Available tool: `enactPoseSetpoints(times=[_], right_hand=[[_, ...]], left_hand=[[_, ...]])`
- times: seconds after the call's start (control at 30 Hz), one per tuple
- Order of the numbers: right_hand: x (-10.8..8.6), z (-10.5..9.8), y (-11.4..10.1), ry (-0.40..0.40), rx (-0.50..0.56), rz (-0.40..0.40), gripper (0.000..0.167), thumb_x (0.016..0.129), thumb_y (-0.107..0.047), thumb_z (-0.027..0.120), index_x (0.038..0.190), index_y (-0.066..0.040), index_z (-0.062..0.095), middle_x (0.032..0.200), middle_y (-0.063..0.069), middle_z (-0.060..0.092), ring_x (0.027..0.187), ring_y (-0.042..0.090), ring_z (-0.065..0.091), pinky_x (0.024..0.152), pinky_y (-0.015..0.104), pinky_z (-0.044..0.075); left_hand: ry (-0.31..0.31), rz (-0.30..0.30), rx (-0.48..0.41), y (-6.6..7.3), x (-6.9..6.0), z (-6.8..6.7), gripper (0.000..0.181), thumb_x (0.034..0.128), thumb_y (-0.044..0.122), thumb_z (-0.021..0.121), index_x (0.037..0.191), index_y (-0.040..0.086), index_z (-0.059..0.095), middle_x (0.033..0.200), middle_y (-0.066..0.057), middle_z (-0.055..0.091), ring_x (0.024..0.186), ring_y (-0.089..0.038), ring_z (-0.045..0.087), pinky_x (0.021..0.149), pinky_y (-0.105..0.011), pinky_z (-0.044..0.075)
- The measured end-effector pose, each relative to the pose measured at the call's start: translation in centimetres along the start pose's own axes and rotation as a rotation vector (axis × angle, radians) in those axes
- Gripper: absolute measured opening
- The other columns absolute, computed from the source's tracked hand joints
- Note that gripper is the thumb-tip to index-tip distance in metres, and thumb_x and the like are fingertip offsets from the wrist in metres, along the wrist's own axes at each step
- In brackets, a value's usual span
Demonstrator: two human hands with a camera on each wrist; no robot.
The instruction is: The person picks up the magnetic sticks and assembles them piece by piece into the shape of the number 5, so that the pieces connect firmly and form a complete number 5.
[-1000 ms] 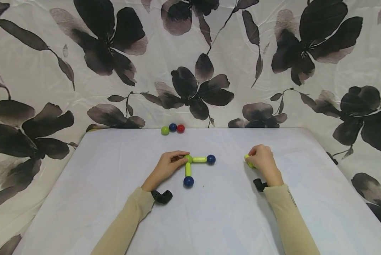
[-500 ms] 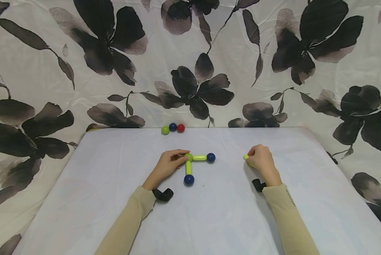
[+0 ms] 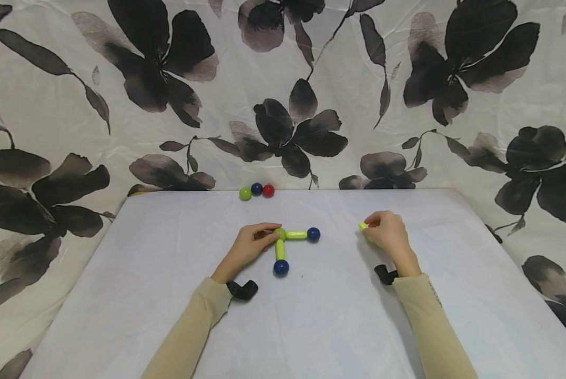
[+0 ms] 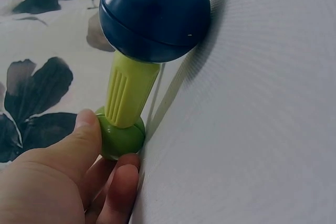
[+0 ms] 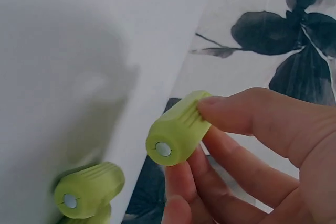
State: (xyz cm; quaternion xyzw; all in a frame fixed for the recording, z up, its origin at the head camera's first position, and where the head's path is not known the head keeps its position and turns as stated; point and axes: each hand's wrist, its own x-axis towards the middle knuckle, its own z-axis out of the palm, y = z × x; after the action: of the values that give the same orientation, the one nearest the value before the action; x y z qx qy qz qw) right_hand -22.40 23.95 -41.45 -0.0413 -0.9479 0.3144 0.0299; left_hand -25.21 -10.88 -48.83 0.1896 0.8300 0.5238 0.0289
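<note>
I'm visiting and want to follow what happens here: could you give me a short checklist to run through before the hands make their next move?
1. Left hand pinching the green corner ball: ok.
2. Right hand holding a ribbed yellow-green rod between thumb and fingers: ok.
3. Near blue ball and farther blue ball each at the end of a rod leading from the corner ball: ok.
4. Held rod joined to that L-shaped build: not ok, it is well apart from it.
5. Held rod's both ends uncovered: cannot tell; one shows a silvery disc, the other is out of sight.
</note>
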Motion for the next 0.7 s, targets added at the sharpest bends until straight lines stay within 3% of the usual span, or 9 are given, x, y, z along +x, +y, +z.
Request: enactPoseSetpoints(times=[0.2, 0.33, 0.47, 0.57, 0.7], right_hand=[[-0.2, -0.1, -0.9, 0.003, 0.093, -0.082, 0.022, 0.084, -0.005, 0.074, 0.104, 0.002, 0.073, 0.097, 0.018, 0.07, 0.09, 0.032, 0.066, 0.076, 0.041, 0.052], [-0.4, -0.3, -1.5, 0.005, 0.162, -0.149, 0.023, 0.084, -0.004, 0.074, 0.106, 0.001, 0.073, 0.1, 0.018, 0.07, 0.09, 0.031, 0.068, 0.075, 0.038, 0.054], [-0.7, -0.2, -2.4, 0.013, 0.243, -0.243, 0.024, 0.085, -0.002, 0.074, 0.109, 0.0, 0.072, 0.103, 0.016, 0.07, 0.092, 0.029, 0.067, 0.079, 0.039, 0.054], [-1.0, -0.1, -3.0, 0.025, 0.311, -0.332, 0.024, 0.085, 0.0, 0.074, 0.11, 0.0, 0.071, 0.104, 0.015, 0.07, 0.092, 0.027, 0.067, 0.081, 0.04, 0.054], [-1.2, 0.0, -3.7, 0.032, 0.387, -0.443, 0.024, 0.085, 0.002, 0.075, 0.109, -0.002, 0.072, 0.105, 0.011, 0.069, 0.091, 0.024, 0.066, 0.081, 0.034, 0.055]], left_hand=[[0.011, 0.002, -0.04, 0.0, -0.2, -0.2, 0.037, 0.0965, 0.025, 0.067, 0.132, 0.013, 0.065, 0.115, -0.005, 0.068, 0.073, -0.017, 0.059, 0.062, -0.024, 0.049], [0.025, -0.043, -0.101, 0.8, -0.3, -0.5, 0.036, 0.0981, 0.021, 0.065, 0.132, 0.009, 0.064, 0.12, -0.009, 0.065, 0.082, -0.02, 0.063, 0.069, -0.028, 0.055], [0.035, -0.087, -0.075, 1.9, -0.8, -1.0, 0.032, 0.0995, 0.021, 0.063, 0.129, 0.01, 0.065, 0.111, -0.01, 0.062, 0.082, -0.022, 0.063, 0.073, -0.032, 0.055], [0.008, -0.088, -0.018, 2.5, -1.5, -1.3, 0.031, 0.0993, 0.025, 0.063, 0.129, 0.015, 0.066, 0.107, -0.007, 0.061, 0.081, -0.02, 0.063, 0.071, -0.031, 0.053], [-0.081, -0.091, 0.003, 3.3, -2.8, -1.4, 0.033, 0.0981, 0.026, 0.065, 0.13, 0.017, 0.065, 0.106, -0.006, 0.062, 0.084, -0.019, 0.063, 0.069, -0.031, 0.053]])
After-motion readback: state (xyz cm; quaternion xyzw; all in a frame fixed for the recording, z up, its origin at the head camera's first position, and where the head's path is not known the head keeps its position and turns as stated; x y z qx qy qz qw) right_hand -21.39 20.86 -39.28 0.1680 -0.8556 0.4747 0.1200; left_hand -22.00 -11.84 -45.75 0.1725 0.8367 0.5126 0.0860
